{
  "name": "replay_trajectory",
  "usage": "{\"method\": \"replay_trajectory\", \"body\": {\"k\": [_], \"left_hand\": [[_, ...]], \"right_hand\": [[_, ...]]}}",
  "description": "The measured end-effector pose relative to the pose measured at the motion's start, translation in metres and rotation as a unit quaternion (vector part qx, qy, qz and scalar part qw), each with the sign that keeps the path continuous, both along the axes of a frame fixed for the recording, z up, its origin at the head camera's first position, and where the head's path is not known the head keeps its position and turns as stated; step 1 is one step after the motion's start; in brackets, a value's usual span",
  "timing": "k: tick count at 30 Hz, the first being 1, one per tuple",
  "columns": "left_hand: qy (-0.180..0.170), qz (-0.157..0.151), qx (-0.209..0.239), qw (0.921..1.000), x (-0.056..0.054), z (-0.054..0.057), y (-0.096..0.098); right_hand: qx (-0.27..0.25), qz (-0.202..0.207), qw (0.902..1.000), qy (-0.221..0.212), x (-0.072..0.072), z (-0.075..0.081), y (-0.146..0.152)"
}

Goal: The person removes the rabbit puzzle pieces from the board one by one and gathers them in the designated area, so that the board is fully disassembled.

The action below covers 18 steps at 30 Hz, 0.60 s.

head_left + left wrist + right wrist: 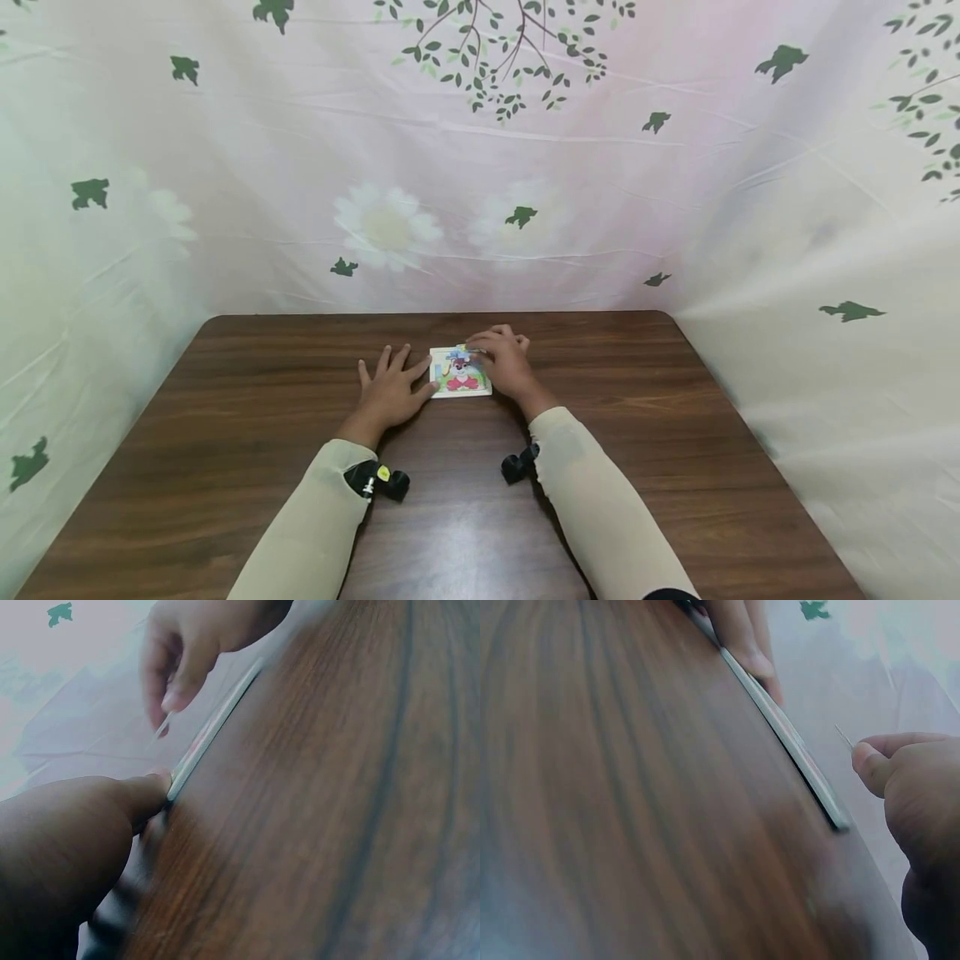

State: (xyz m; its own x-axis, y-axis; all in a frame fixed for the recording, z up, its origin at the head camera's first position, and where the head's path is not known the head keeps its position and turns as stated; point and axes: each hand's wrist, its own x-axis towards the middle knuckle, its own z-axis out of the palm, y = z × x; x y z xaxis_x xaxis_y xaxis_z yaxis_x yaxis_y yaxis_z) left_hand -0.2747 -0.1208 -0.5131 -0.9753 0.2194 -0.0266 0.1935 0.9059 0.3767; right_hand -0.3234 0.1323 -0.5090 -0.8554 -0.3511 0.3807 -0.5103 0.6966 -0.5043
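A small square picture puzzle (461,382) with a white border and a cartoon animal in red lies flat on the table. My left hand (390,393) rests beside it with fingers spread, thumb and forefinger at its left edge. Over the upper right part of the puzzle, my right hand (506,364) pinches a thin flat piece (843,736) between thumb and fingertip. In the left wrist view that piece (163,726) is held tilted above the board, seen nearly edge-on. The right hand hides the puzzle's upper right corner in the head view.
The brown wood-grain table (315,358) has a back edge just beyond the hands. Pale cloth (450,158) printed with leaves and flowers hangs behind it and along both sides. Each forearm wears a black wrist camera, like the right one (517,465).
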Motion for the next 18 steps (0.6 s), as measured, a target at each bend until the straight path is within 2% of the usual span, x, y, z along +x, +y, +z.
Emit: {"method": "replay_trajectory", "body": {"k": [7,13,18], "left_hand": [[0.005,-0.001,0.009,0.9999,0.001,0.001,0.000],[0.006,0.001,0.012,0.9999,0.001,0.001,0.000],[0.006,0.000,0.011,0.9999,0.001,0.001,0.000]], "right_hand": [[-0.012,-0.028,0.9995,-0.009,0.001,-0.002,0.026],[-0.023,-0.036,0.9991,0.001,0.003,-0.003,0.038],[-0.023,-0.057,0.9981,-0.009,0.004,-0.005,0.046]]}}
